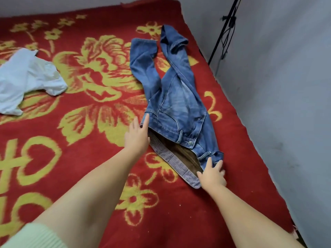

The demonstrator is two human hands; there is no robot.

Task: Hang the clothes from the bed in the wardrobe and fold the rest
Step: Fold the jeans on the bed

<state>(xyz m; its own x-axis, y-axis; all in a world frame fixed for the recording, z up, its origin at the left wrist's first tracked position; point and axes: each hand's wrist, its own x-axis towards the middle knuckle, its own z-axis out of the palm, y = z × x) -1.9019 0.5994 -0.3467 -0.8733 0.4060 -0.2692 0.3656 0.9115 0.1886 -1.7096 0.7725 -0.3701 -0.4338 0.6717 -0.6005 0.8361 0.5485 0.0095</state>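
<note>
Denim jeans [172,97] — waistband between left hand [137,136], right hand [213,174].

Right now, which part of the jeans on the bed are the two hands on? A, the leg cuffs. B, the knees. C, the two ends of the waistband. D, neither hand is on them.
C: the left hand lies with straight fingers on one end of the waistband of the jeans, and the right hand rests on the other end near the button, while the leg cuffs lie far off toward the wall.
</note>
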